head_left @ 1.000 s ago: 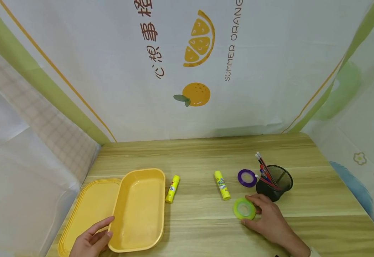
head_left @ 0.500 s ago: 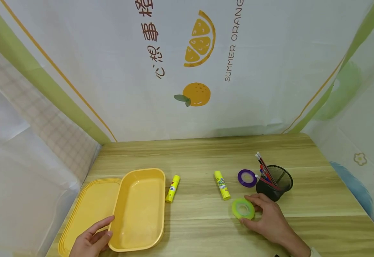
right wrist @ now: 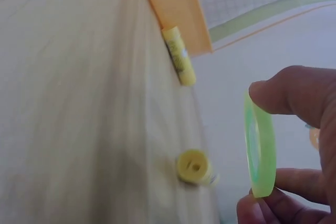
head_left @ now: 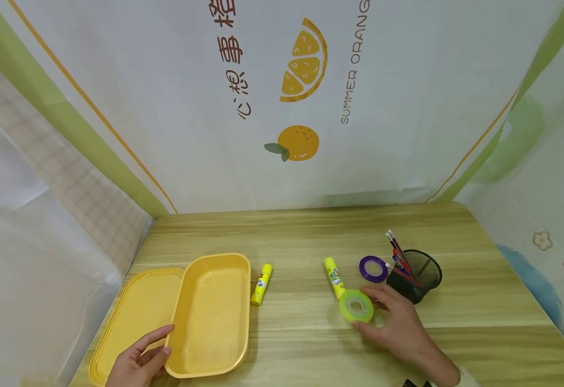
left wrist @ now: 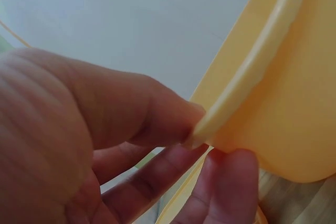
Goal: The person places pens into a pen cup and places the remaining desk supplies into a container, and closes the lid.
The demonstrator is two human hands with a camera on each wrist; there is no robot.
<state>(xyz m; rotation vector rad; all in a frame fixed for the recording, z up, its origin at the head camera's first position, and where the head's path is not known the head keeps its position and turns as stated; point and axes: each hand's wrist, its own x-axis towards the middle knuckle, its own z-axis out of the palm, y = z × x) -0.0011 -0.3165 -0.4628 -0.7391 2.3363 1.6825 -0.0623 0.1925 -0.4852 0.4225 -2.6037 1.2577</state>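
Note:
My left hand point(head_left: 138, 359) pinches the left rim of an empty yellow plastic box point(head_left: 209, 317); in the left wrist view the thumb lies on one side of the rim point(left wrist: 252, 61) and a finger on the other. With thumb and fingers my right hand point(head_left: 398, 325) grips a lime-green roll of tape point(head_left: 356, 306) by its outer edge. The right wrist view shows the tape roll point(right wrist: 266, 150) edge-on, raised off the table. Just behind the roll in the head view lies a yellow glue stick point(head_left: 334, 277), its lower end partly covered.
A yellow lid point(head_left: 138, 312) lies partly under the box's left side. Another glue stick point(head_left: 261, 285) rests right of the box. A purple tape roll point(head_left: 372, 269) sits beside a black mesh pen holder point(head_left: 419, 274) with pencils and pens. A printed curtain hangs behind the table.
My right hand has lifted the green tape roll and carried it slightly left, toward the nearer glue stick. The left hand stays on the box rim.

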